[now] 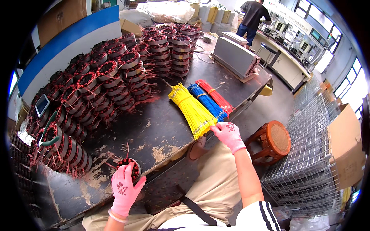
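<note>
My left hand [124, 187], in a pink glove, grips a round motor stator [136, 172] at the front edge of the table. Its fingers lie over the ring's top, and the thumb rests along its right side. Thin red wires stick up from this stator. Further right, my right hand [229, 135], gloved the same way, pinches at the near end of a banded bundle of yellow wires [191, 109]; how many wires it has hold of is hidden. Beside that bundle lie a blue wire bundle [208, 102] and a red wire bundle [216, 96].
Stacked stators [111, 82] fill the table's left and back. A phone-like device [42, 105] rests on them. A grey metal box [235, 57] stands at the table's far right. Right of me are a wooden stool [278, 138] and wire cages [298, 169]. A person [252, 19] stands by machines behind.
</note>
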A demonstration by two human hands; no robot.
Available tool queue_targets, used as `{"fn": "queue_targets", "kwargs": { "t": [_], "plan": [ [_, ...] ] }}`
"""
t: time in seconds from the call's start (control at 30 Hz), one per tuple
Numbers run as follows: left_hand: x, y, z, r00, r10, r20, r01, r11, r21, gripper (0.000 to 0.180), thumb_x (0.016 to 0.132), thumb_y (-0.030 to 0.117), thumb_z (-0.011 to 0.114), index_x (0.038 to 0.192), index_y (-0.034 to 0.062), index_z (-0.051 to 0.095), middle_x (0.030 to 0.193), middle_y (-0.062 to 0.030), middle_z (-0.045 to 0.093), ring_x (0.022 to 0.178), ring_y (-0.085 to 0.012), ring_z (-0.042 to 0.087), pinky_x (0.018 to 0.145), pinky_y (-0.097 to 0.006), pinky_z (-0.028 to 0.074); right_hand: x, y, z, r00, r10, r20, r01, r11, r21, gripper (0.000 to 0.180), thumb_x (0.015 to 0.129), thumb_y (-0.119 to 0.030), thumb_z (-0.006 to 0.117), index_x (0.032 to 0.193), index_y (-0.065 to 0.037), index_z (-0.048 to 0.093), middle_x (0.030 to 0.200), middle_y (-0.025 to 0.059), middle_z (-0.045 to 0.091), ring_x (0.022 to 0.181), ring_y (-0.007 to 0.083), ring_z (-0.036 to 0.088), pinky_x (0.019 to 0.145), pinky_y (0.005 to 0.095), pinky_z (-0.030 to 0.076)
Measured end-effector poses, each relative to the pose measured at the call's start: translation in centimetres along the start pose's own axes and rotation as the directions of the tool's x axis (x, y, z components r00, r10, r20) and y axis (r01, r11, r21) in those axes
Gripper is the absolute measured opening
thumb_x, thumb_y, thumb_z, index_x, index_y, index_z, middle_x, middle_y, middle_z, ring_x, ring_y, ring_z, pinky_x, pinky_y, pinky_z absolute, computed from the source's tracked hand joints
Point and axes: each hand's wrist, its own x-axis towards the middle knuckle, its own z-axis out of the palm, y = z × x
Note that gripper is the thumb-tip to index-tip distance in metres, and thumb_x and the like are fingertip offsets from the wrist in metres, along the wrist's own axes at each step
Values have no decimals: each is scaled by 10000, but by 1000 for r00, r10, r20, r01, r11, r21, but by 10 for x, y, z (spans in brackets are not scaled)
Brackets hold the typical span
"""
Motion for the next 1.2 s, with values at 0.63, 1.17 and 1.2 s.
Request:
{"fn": "queue_targets", "kwargs": {
  "t": [0.63, 1.17, 1.2],
  "plan": [
    [15, 15, -77, 843, 512, -165, -444, 835, 324, 245, 732, 146, 764, 975, 144, 732, 1002, -38, 650, 995, -248, 669, 892, -431, 582, -101, -210, -27, 460, -873, -160, 627, 192, 755, 172, 874, -121, 725, 728, -52, 667, 683, 93, 573, 664, 283, 592, 625, 386, 452],
    [3, -39, -6, 967, -234, 101, 250, 950, -186, 284, 927, 176, 644, 1207, 145, 684, 1039, -75, 639, 895, -315, 680, 723, -410, 547, -99, -215, 84, 734, -674, -85, 629, 627, 459, 162, 922, -264, 698, 948, -104, 701, 850, 68, 718, 818, 301, 690, 723, 426, 534],
    [4, -39, -7, 971, -226, 75, 237, 948, -214, 291, 927, 164, 645, 1215, 140, 682, 1047, -86, 631, 901, -319, 676, 727, -408, 546, -90, -211, 79, 762, -646, 44, 513, 644, 568, 232, 951, -249, 667, 1040, -39, 707, 897, 117, 731, 853, 294, 712, 760, 404, 552]
  ]
}}
